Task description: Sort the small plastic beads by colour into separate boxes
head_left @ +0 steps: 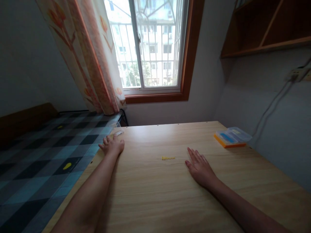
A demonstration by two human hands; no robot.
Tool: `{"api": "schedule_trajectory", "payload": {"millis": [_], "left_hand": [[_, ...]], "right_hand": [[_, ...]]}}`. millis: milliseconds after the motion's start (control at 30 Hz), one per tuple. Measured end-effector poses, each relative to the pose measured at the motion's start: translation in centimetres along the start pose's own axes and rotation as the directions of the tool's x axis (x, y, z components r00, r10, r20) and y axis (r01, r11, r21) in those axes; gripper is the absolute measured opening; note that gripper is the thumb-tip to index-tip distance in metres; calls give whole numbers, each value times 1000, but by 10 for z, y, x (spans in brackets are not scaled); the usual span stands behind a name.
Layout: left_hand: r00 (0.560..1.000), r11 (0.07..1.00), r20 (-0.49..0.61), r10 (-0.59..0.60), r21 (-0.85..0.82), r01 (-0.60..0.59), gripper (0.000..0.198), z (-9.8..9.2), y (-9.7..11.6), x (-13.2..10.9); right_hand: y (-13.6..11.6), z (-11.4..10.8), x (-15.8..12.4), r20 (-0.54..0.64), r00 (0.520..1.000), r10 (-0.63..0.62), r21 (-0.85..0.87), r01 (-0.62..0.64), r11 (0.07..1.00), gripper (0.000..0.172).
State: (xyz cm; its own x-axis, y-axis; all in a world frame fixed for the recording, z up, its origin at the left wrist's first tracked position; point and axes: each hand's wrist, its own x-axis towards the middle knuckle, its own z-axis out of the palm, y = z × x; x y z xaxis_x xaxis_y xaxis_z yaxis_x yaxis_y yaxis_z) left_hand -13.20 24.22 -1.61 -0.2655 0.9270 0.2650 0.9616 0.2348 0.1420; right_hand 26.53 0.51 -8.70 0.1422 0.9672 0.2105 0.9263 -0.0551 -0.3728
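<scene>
Forearms (pixel 91 194) flank wide tabletop (pixel 150 197), left hand (pixel 112 145) spread at its edge, right hand (pixel 198 165) spread inboard.

Dim o/all, bright window (pixel 155 43) backlight, soft shadows, wide-angle distort.

bench (pixel 145 200): pale wood-grain top | centre: short row of small yellow pieces (pixel 166 158) | right edge, far side: orange-rimmed case (pixel 233 145), clear lid tipped back, blue inside | far left: small clear piece (pixel 119 133) | left hand (pixel 111 145) at left edge; right hand (pixel 200 167) laid flat, right of row
</scene>
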Motion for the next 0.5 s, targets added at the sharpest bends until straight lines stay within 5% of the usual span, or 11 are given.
{"api": "schedule_trajectory", "payload": {"millis": [300,500], "left_hand": [[970,972,-100,222,-54,-228,45,-7,0,15],[948,974,-227,224,38,-222,27,4,4,30]], "right_hand": [[-8,-4,8,25,998,59,-16,-59,998,66],[-18,-16,6,76,991,108,-30,-106,994,64]]}}
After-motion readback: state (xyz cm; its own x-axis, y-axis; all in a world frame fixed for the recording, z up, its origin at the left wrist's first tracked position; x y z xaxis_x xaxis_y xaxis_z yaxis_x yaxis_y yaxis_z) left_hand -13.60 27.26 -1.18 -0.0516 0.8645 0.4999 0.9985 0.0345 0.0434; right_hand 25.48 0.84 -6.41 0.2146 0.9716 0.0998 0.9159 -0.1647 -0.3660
